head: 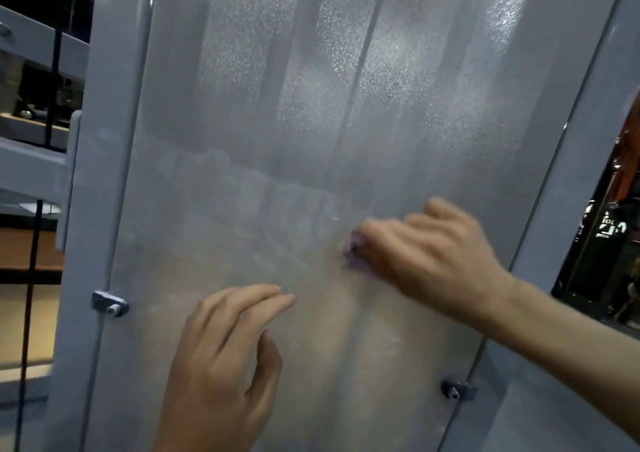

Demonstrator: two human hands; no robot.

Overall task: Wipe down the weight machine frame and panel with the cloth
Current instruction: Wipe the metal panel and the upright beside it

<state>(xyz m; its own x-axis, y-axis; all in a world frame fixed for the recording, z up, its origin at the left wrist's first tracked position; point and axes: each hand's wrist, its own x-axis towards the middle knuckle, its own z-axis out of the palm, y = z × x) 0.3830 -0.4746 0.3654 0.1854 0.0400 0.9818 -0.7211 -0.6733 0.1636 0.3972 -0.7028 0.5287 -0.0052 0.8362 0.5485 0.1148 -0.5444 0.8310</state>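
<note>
A frosted translucent panel (311, 105) fills most of the view, held between two grey metal frame posts, the left post (100, 174) and the right post (568, 192). My right hand (433, 254) presses a small purple cloth (351, 252) against the panel at mid-height; only a scrap of cloth shows under the fingers. My left hand (221, 365) lies lower on the panel, fingers apart and holding nothing. The lower half of the panel looks smeared and damp below a wavy line.
Two metal clips hold the panel, the left clip (110, 304) and the right clip (457, 389). Black cables (33, 261) and grey machine beams stand at the left. A dark gym room shows past the right post.
</note>
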